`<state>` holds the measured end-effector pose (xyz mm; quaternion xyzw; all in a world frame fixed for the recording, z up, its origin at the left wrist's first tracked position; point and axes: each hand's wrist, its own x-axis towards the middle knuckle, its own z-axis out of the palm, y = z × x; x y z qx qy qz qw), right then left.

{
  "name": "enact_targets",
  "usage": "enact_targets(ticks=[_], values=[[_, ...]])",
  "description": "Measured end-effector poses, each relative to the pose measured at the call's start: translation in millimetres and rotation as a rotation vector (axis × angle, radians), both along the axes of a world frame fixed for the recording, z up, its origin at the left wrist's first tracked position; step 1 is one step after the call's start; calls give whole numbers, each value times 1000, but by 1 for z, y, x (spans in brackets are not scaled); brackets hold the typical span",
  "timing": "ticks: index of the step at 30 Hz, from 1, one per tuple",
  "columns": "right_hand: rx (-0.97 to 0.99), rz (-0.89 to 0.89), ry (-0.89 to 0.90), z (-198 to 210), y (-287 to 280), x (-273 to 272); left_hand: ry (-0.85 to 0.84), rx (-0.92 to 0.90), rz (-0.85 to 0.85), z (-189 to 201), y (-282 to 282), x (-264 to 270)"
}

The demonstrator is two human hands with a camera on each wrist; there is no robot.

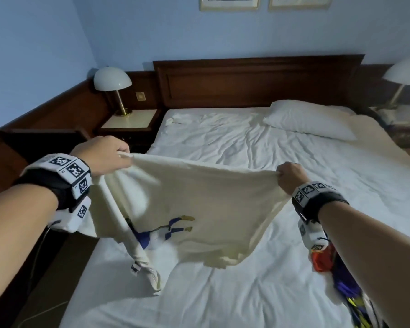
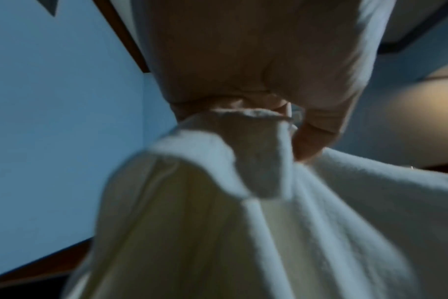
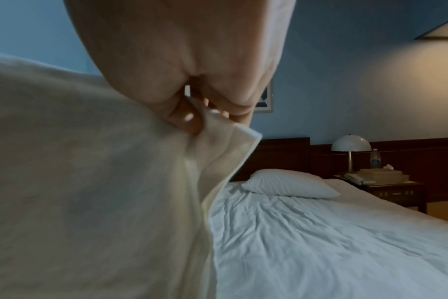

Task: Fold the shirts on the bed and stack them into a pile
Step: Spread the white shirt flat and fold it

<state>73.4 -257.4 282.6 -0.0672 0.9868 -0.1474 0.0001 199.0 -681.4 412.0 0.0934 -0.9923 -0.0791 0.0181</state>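
A cream shirt (image 1: 194, 209) with a blue and gold print hangs stretched above the bed (image 1: 258, 292), held up by its hem edge. My left hand (image 1: 118, 157) grips the left corner of the shirt (image 2: 256, 182) in a fist. At the right corner my right hand (image 1: 285, 175) pinches the shirt (image 3: 90, 182) between thumb and fingers (image 3: 189, 119). The shirt's lower end and a sleeve trail onto the sheet near the front. A second, multicoloured garment (image 1: 341, 280) lies on the bed under my right forearm, partly hidden.
A white pillow (image 1: 310, 119) lies at the head of the bed by the dark wooden headboard (image 1: 258, 81). Bedside tables with lamps (image 1: 111, 81) stand on both sides; the right one (image 3: 394, 182) carries a phone, books and a bottle. A dark wooden ledge runs along the left.
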Motion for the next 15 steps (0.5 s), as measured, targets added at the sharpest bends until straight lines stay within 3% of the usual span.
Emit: enact_targets(ticks=[4,7,11,15], values=[[-29,-23,64,13,5,-12,-150,-111,6,-20,-18,0],[74,-28,63,21,5,-18,-120,-74,32,-34,-35,-14],[64,14,58,29,1,-30,68,150,66,-41,-51,-33],[-71,2,182,40,-10,-46,481,303,139,-38,-64,-57]])
